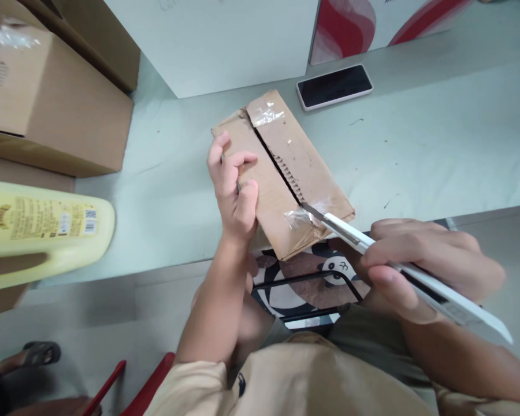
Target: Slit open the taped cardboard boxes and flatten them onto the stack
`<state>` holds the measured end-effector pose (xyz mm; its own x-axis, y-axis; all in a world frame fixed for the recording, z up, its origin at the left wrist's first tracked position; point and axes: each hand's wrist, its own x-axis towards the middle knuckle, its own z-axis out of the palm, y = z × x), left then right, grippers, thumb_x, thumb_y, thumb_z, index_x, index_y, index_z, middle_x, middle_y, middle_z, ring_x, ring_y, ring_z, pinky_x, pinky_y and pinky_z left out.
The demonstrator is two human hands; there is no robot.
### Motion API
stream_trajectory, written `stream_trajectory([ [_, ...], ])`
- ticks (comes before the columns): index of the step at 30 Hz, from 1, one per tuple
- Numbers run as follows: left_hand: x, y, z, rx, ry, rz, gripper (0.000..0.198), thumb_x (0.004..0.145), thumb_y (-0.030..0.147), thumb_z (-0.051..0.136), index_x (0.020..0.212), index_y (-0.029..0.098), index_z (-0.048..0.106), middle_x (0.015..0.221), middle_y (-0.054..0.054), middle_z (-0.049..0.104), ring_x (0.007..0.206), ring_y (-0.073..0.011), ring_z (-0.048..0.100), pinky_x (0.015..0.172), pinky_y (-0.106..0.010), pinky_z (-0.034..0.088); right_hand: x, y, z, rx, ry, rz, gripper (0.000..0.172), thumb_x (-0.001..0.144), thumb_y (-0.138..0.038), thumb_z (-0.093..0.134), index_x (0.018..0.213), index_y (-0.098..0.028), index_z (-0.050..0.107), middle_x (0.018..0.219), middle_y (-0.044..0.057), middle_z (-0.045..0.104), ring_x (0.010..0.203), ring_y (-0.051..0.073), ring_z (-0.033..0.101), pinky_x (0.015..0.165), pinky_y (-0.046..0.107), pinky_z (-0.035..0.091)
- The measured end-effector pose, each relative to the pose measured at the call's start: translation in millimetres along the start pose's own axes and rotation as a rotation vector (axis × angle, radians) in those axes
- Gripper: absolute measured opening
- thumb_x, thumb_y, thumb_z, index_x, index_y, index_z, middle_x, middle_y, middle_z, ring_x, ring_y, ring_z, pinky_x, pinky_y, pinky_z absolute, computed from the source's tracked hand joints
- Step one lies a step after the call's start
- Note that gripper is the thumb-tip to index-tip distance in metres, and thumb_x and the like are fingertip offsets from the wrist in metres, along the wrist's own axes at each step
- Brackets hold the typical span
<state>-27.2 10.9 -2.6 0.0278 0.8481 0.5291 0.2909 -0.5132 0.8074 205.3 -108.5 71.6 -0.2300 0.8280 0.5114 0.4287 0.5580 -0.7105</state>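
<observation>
A small brown cardboard box (281,173) lies on the pale table, its top seam slit along the middle with torn clear tape at both ends. My left hand (233,188) presses down on the box's left flap with curled fingers. My right hand (420,263) grips a white utility knife (416,271). Its blade tip (309,211) sits at the near end of the seam, by the crumpled tape.
A black phone (334,85) lies face up behind the box. Larger cardboard boxes (52,98) stand at the left, with a yellow bottle (39,228) on its side. A white panel (216,40) rises at the back. A sandalled foot (41,352) shows at lower left.
</observation>
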Motion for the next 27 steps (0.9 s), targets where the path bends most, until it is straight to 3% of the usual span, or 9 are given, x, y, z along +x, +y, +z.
stream_trajectory([
  [7, 1, 4, -1.6, 0.009, -0.015, -0.040, 0.055, 0.093, 0.078, 0.044, 0.108, 0.028, 0.062, 0.159, -0.006, 0.041, 0.162, -0.0359, 0.022, 0.131, -0.059, 0.032, 11, -5, 7, 0.158, 0.088, -0.002, 0.014, 0.085, -0.014, 0.072, 0.076, -0.019, 0.062, 0.056, -0.004, 0.055, 0.045, 0.008, 0.047, 0.045, 0.024, 0.039],
  [14, 1, 6, -2.6, 0.038, -0.026, -0.073, 0.059, 0.090, 0.082, 0.042, 0.106, 0.028, 0.061, 0.159, -0.006, 0.042, 0.161, -0.0364, 0.022, 0.131, -0.060, 0.031, 13, -4, 7, 0.195, 0.034, -0.009, 0.015, 0.085, -0.014, 0.073, 0.082, -0.020, 0.059, 0.057, -0.004, 0.056, 0.045, 0.008, 0.048, 0.043, 0.022, 0.040],
  [21, 0, 4, -3.8, 0.025, -0.043, -0.018, 0.051, 0.094, 0.074, 0.044, 0.109, 0.028, 0.062, 0.158, -0.007, 0.041, 0.158, -0.0370, 0.030, 0.130, -0.062, 0.032, 15, -5, 7, 0.137, 0.015, 0.004, 0.015, 0.087, -0.013, 0.070, 0.082, -0.021, 0.057, 0.056, -0.004, 0.059, 0.044, 0.007, 0.052, 0.046, 0.020, 0.045],
  [27, 1, 3, -2.2, 0.040, 0.009, -0.017, 0.053, 0.091, 0.076, 0.046, 0.106, 0.028, 0.064, 0.154, -0.007, 0.045, 0.157, -0.0372, 0.032, 0.131, -0.061, 0.031, 18, -3, 5, 0.114, -0.056, 0.022, 0.017, 0.088, -0.016, 0.071, 0.084, -0.021, 0.055, 0.055, -0.006, 0.056, 0.042, 0.004, 0.048, 0.042, 0.015, 0.038],
])
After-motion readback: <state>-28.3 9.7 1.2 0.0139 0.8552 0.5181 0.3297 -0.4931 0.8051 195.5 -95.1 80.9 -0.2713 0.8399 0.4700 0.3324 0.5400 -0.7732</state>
